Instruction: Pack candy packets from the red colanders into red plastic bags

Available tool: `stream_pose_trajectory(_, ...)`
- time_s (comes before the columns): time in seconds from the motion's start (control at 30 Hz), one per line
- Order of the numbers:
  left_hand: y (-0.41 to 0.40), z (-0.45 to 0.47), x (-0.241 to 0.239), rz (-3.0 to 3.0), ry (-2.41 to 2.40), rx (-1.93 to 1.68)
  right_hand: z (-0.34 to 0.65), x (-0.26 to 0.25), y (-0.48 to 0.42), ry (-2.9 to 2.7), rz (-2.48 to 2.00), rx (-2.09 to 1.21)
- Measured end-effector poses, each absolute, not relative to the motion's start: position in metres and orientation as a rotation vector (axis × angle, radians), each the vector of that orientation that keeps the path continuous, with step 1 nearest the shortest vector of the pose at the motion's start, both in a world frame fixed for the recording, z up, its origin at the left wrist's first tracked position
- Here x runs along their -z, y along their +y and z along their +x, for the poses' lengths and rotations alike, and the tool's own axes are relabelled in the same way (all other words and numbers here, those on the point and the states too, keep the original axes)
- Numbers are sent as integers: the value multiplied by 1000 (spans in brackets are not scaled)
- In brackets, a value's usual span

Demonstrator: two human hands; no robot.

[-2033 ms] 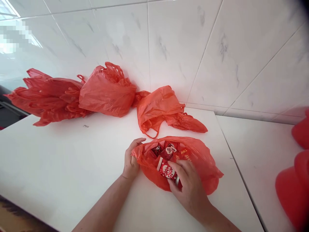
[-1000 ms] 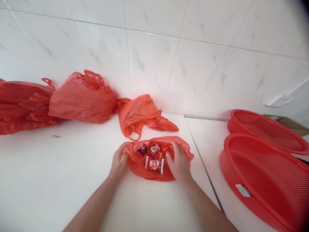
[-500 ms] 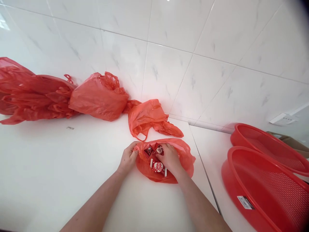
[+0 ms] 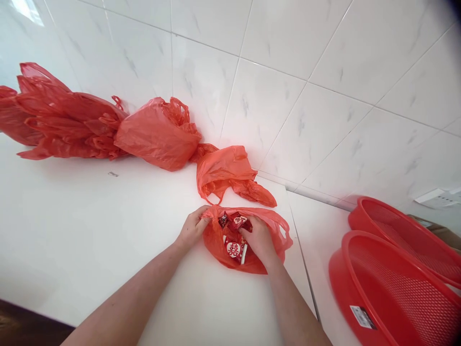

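On the white table an open red plastic bag [image 4: 219, 252] lies with its mouth upward. My left hand [image 4: 194, 226] pinches the bag's left rim. Inside the bag are several small red packets; the front one [image 4: 234, 250] bears a white circle with a red double-happiness sign. My right hand [image 4: 258, 238] reaches into the bag, its fingers closed on a red wrapped packet [image 4: 240, 220] with a white patch. A smaller dark red wrapped piece [image 4: 224, 219] sits at the bag's left inside.
Behind the bag lies another red plastic bag [image 4: 226, 166]. A bulging red bag [image 4: 158, 137] and a heap of red bags [image 4: 75, 125] line the tiled wall at left. Two red plastic baskets [image 4: 340, 274] stand at right, past a gap between tables.
The view has shifted and tilted somewhat. My right hand has raised the white-patched packet slightly, and the front packet has turned in the bag. My left hand keeps its hold on the rim.
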State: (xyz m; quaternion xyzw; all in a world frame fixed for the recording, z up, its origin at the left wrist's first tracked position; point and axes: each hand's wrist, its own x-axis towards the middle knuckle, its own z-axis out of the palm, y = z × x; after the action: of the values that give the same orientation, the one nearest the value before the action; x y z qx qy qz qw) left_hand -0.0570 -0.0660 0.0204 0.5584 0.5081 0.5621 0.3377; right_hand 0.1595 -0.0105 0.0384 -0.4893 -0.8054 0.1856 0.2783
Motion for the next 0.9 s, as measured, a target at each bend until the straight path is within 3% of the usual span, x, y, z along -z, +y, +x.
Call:
stream_pose_trajectory(0.23,-65,-58,-17,1464,1314,-1455,148,-28,-7,-2090,-1582,-285)
stream_pose_trajectory(0.6,-66,-56,-20,1421,1365,-1461,158,-32,-17,-1676,-1405,-578)
stream_pose_trajectory(0.9,-66,-56,-21,1438,1343,-1457,161,-38,-34,-1723,-1278,-689)
